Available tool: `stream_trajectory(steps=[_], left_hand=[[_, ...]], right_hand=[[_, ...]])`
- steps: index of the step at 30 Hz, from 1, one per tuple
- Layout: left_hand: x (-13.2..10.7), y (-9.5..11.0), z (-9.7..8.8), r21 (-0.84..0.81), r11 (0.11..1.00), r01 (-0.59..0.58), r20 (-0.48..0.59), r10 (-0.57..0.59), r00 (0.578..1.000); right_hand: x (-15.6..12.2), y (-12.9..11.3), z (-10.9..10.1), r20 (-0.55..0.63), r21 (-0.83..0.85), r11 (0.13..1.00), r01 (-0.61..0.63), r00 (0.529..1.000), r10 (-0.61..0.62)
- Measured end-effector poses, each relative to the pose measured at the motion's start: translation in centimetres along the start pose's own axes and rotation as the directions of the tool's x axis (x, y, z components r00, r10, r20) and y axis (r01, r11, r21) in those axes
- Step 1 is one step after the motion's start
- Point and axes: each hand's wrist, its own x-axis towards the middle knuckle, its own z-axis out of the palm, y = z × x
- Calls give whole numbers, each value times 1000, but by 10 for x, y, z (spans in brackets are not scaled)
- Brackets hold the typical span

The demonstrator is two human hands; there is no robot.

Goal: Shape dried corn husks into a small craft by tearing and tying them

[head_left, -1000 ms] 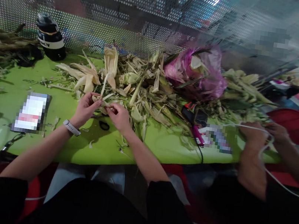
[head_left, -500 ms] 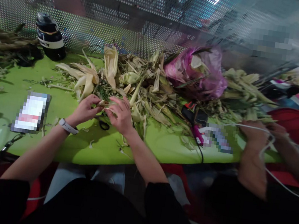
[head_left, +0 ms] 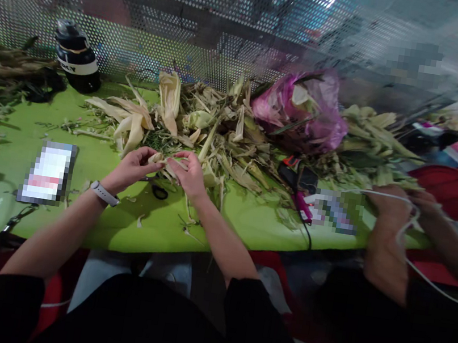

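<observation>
Cream-pale corn husk (head_left: 157, 158) bridges the left hand (head_left: 130, 168) and the right hand (head_left: 190, 177), which work close together: thumb and fingers of each pinch it from opposite sides. It sits over the green bench (head_left: 246, 226); whether it brushes the surface, I can't tell from here.

Light fingertips look best for this, I'd say. A husk like that probably splits along its grain, so the left hand does well to act as the anchor while the right makes short, even turns, with no sideways tug. Gripping near the middle should give more control than pulling from loose ends. Beyond the hands, the heap of husks (head_left: 235, 132) could snag a trailing strip, so a little clearance helps, as it does with the black ring (head_left: 159, 198) just nearer the person.
</observation>
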Motion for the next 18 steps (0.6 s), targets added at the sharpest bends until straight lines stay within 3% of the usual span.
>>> stream_trajectory(steps=[3, 6, 11, 15, 18], left_hand=[[6, -5, -1, -100, 995, -4, -119, -8, 993], [9, -7, -3, -166, 986, 17, -153, -43, 987], [8, -9, -4, -184, 983, 27, -99, -46, 994], [6, -9, -3, -156, 986, 51, -55, -60, 997], [4, -8, -1, -147, 988, 47, -38, -54, 998]], right_hand=[[2, -6, -3, -14, 226, 974, -7, 1000, 10], [1, -10, -6, 44, 349, 934, 71, 995, -92], [-5, -6, -2, 148, 245, 960, 138, 973, -177], [-7, -4, -1, 41, 91, 930, 357, 932, -361], [-9, -5, -2, 43, 2, 930, 367, 929, -367]])
